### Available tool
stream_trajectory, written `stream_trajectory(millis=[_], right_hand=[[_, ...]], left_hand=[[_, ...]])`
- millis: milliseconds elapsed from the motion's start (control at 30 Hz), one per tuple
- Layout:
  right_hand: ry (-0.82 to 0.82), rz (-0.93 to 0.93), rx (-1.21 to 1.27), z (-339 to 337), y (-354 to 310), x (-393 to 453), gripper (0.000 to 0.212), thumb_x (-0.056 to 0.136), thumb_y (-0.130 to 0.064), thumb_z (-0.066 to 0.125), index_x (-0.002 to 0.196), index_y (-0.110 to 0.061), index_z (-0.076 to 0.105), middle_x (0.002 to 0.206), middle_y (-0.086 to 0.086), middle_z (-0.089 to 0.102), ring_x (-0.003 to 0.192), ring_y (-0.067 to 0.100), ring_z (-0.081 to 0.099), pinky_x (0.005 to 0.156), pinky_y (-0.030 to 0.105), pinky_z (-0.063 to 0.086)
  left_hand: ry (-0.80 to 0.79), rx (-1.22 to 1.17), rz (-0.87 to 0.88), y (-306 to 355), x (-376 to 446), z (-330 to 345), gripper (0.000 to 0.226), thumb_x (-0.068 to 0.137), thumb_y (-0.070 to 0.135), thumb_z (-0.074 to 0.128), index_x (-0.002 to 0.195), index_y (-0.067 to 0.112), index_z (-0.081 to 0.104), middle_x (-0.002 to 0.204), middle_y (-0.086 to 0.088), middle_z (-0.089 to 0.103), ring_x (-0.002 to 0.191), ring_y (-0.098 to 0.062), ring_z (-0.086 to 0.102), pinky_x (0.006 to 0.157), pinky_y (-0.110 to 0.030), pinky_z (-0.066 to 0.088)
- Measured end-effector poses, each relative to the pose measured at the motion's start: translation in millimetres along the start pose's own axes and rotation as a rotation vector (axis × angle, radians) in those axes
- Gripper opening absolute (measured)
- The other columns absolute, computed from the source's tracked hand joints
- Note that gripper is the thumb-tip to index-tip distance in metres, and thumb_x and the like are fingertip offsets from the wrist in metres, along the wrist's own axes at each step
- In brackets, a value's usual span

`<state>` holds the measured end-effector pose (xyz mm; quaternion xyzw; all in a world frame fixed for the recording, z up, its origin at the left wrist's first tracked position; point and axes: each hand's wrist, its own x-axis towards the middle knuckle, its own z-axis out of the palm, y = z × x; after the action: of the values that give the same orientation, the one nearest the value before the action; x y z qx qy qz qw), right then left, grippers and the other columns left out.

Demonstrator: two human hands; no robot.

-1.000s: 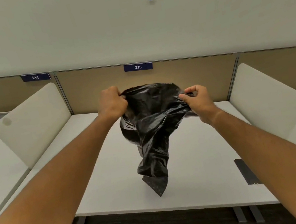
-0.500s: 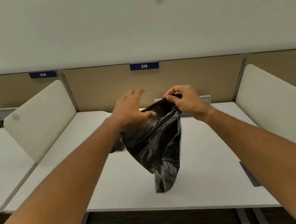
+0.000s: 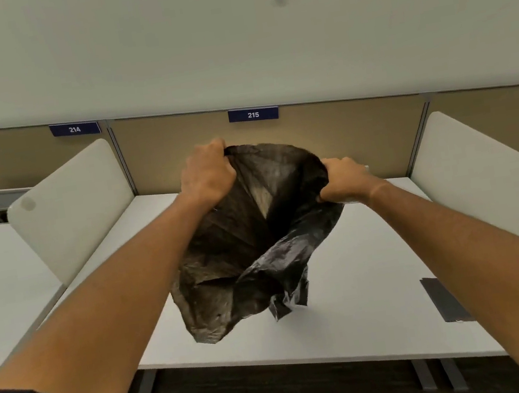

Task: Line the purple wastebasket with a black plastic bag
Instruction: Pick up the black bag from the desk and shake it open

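A black plastic bag hangs in the air above a white desk, its mouth pulled wide toward me so the inside shows. My left hand is closed on the mouth's far left rim. My right hand is closed on the right rim. The bag's crumpled bottom dangles just over the desk. No purple wastebasket is in view.
White curved dividers stand at the left and right of the desk. A tan partition with labels 214 and 215 runs behind. A dark patch lies near the desk's right front edge. Dark floor shows below the desk.
My hands were close together half a second ago, the left one loose on the bag. Now they have spread apart, both gripping the rim, and the bag's mouth has opened wide.
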<state>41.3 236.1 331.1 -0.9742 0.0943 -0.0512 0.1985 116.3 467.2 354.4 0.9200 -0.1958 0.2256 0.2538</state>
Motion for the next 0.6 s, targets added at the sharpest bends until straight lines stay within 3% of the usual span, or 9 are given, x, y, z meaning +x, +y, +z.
stream_trajectory(millis=[133, 233, 333, 400, 500, 600], right_hand=[[-0.062, 0.140, 0.183, 8.0, -8.6, -2.4, 0.013, 0.083, -0.006, 0.057, 0.095, -0.006, 0.056, 0.078, 0.012, 0.056, 0.069, 0.023, 0.056, 0.056, 0.029, 0.050], [0.023, 0.193, 0.311, 14.5, -15.1, -2.9, 0.012, 0.083, -0.012, 0.055, 0.094, -0.008, 0.053, 0.083, 0.012, 0.056, 0.081, 0.027, 0.057, 0.064, 0.034, 0.052], [-0.067, 0.265, 0.493, 24.8, -27.1, -4.0, 0.008, 0.085, -0.013, 0.054, 0.092, -0.009, 0.054, 0.094, 0.013, 0.060, 0.088, 0.026, 0.058, 0.067, 0.034, 0.052], [-0.082, 0.291, 0.640, 34.1, -38.4, -2.3, 0.007, 0.089, -0.011, 0.051, 0.094, -0.008, 0.055, 0.100, 0.014, 0.062, 0.087, 0.024, 0.059, 0.062, 0.031, 0.052], [-0.052, 0.255, 0.739, 51.1, -55.4, 0.6, 0.022, 0.091, -0.007, 0.046, 0.110, 0.000, 0.056, 0.103, 0.015, 0.059, 0.085, 0.024, 0.056, 0.053, 0.027, 0.045], [-0.054, 0.176, 0.797, 66.1, -70.5, -0.5, 0.020, 0.092, -0.005, 0.049, 0.107, 0.005, 0.058, 0.100, 0.019, 0.059, 0.086, 0.030, 0.055, 0.065, 0.035, 0.043]], left_hand=[[0.071, 0.009, -0.054, -12.8, -1.8, -19.3, 0.018, 0.090, 0.012, 0.046, 0.102, 0.006, 0.059, 0.094, -0.017, 0.062, 0.082, -0.035, 0.058, 0.073, -0.045, 0.052], [0.091, 0.039, -0.116, -30.0, -8.0, -32.2, 0.018, 0.090, 0.011, 0.046, 0.104, 0.008, 0.058, 0.093, -0.014, 0.060, 0.080, -0.030, 0.055, 0.066, -0.040, 0.045], [0.109, 0.078, -0.188, -46.9, -18.7, -43.0, 0.021, 0.090, 0.012, 0.047, 0.108, 0.008, 0.057, 0.097, -0.016, 0.060, 0.083, -0.031, 0.055, 0.069, -0.040, 0.045], [0.098, 0.088, -0.228, -55.7, -28.5, -49.2, 0.022, 0.090, 0.013, 0.048, 0.110, 0.008, 0.056, 0.100, -0.016, 0.059, 0.085, -0.031, 0.055, 0.070, -0.040, 0.046], [0.090, 0.100, -0.289, -67.8, -45.4, -58.2, 0.023, 0.090, 0.012, 0.048, 0.112, 0.008, 0.055, 0.102, -0.016, 0.057, 0.089, -0.033, 0.055, 0.074, -0.042, 0.046], [0.111, 0.135, -0.350, -79.0, -65.2, -69.1, 0.024, 0.090, 0.012, 0.047, 0.113, 0.007, 0.053, 0.097, -0.013, 0.054, 0.083, -0.029, 0.051, 0.069, -0.040, 0.043]])
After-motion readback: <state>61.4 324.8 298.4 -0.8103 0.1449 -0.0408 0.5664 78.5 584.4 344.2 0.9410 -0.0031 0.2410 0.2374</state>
